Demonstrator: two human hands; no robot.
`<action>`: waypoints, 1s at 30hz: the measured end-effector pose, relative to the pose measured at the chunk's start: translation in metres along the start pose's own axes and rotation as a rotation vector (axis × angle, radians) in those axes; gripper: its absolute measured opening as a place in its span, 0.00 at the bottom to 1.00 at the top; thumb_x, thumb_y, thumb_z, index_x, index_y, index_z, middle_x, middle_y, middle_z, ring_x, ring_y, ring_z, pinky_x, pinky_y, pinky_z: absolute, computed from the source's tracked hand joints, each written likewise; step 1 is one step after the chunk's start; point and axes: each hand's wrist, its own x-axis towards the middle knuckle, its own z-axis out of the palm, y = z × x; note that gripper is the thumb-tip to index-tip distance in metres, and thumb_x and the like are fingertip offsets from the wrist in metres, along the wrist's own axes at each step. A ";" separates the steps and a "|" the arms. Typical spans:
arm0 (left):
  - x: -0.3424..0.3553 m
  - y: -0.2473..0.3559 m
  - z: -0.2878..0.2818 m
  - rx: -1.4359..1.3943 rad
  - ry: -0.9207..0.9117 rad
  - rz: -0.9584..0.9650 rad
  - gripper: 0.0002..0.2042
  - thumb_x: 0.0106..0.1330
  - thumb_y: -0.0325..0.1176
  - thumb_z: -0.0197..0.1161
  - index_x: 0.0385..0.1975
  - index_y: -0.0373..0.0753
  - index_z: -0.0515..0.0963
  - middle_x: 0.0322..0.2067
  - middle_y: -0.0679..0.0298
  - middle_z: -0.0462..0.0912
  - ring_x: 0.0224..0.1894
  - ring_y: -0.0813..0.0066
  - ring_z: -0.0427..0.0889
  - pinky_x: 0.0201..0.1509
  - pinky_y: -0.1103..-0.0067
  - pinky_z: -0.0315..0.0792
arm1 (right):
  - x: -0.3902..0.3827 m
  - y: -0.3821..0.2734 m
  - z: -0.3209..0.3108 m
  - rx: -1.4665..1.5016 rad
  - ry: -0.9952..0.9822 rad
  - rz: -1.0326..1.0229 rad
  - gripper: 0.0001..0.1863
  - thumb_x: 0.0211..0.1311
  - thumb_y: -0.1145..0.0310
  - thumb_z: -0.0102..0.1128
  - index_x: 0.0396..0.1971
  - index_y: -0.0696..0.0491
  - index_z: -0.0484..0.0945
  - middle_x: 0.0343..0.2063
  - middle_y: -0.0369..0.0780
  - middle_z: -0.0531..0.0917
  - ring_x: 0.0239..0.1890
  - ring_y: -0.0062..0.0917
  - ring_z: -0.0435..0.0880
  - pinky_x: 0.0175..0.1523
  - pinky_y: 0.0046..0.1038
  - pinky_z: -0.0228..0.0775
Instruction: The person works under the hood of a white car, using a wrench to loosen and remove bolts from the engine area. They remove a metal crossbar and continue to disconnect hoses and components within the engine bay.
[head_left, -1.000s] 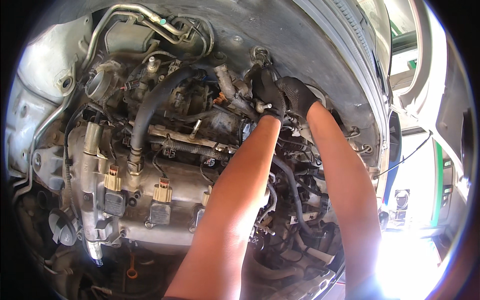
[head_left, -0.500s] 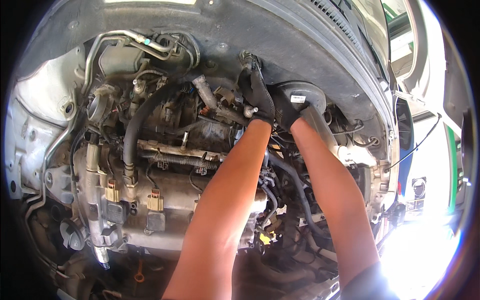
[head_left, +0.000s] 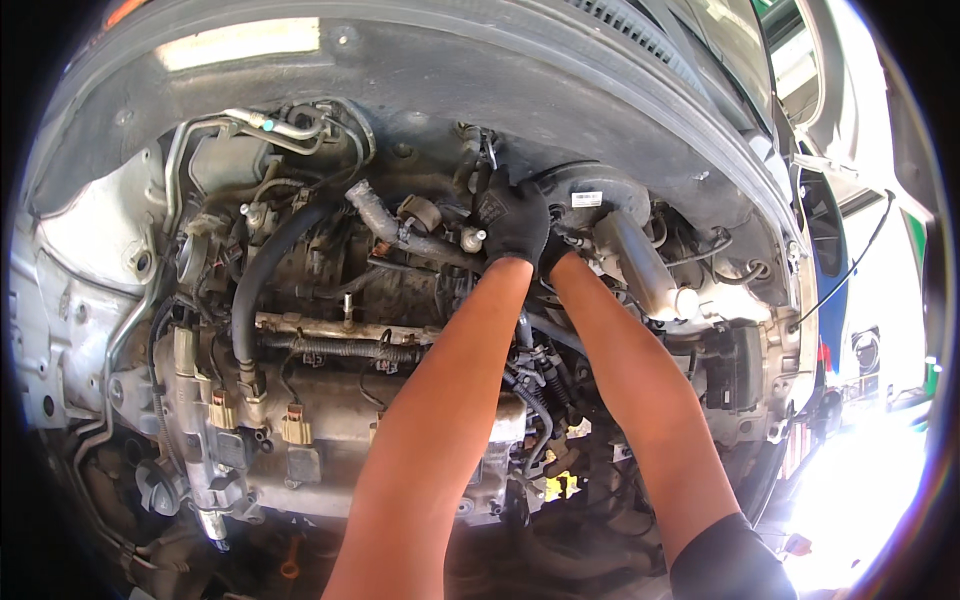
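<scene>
My left hand (head_left: 510, 215), in a black glove, reaches to the rear of a car's engine bay, fingers curled beside a metal fitting (head_left: 486, 140) and short hose at the bulkhead; what they grip is hidden. Just right and behind it, my gloved right hand (head_left: 556, 250) is mostly hidden, its fingers out of sight. A metal stub (head_left: 473, 240) sits beside my left wrist, and a worn angled hose (head_left: 390, 225) lies to its left. Right of both hands are a round black disc-shaped housing (head_left: 570, 188) and a translucent reservoir (head_left: 640, 270).
The engine's cover (head_left: 330, 480), with connectors (head_left: 298, 425), spans the lower left. A thick black hose (head_left: 245, 310) arches over it. Metal pipes (head_left: 170, 200) run along the left side. The bulkhead (head_left: 420, 80) curves across the top. At right are a fender edge (head_left: 795, 330) and bright surroundings.
The view has shifted, showing more bulkhead and the reservoir. My left hand has turned, showing more of its back. My right hand has sunk lower behind it.
</scene>
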 end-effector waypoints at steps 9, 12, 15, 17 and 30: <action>0.000 0.012 -0.012 0.216 -0.055 0.172 0.13 0.57 0.33 0.53 0.38 0.34 0.76 0.39 0.45 0.80 0.45 0.46 0.77 0.51 0.61 0.70 | 0.001 0.007 0.012 0.041 0.032 -0.009 0.18 0.58 0.67 0.55 0.46 0.60 0.78 0.44 0.45 0.82 0.44 0.30 0.79 0.51 0.29 0.68; 0.002 0.012 -0.012 0.266 -0.151 0.103 0.18 0.54 0.34 0.54 0.44 0.31 0.74 0.44 0.40 0.77 0.53 0.44 0.71 0.59 0.58 0.64 | 0.001 0.009 0.012 0.060 0.039 -0.007 0.18 0.59 0.66 0.55 0.47 0.59 0.78 0.44 0.45 0.82 0.44 0.31 0.79 0.51 0.30 0.68; 0.007 0.006 -0.019 0.432 -0.068 0.302 0.14 0.56 0.35 0.54 0.38 0.35 0.76 0.36 0.46 0.80 0.42 0.47 0.78 0.48 0.60 0.71 | 0.003 0.008 0.021 0.085 0.033 -0.019 0.18 0.59 0.66 0.55 0.47 0.59 0.78 0.44 0.46 0.82 0.45 0.31 0.79 0.51 0.30 0.68; 0.008 0.004 -0.017 0.524 -0.037 0.393 0.12 0.57 0.36 0.55 0.36 0.37 0.77 0.34 0.48 0.82 0.38 0.48 0.80 0.44 0.61 0.74 | 0.002 0.009 0.019 0.087 0.030 -0.017 0.18 0.59 0.66 0.54 0.47 0.59 0.78 0.44 0.46 0.82 0.45 0.31 0.79 0.51 0.30 0.68; 0.003 0.064 -0.030 0.525 -0.230 0.295 0.10 0.57 0.38 0.56 0.31 0.39 0.79 0.29 0.52 0.82 0.35 0.49 0.81 0.41 0.61 0.73 | 0.003 0.007 -0.001 0.183 -0.003 0.027 0.18 0.60 0.64 0.53 0.47 0.57 0.78 0.45 0.47 0.81 0.46 0.34 0.79 0.52 0.31 0.68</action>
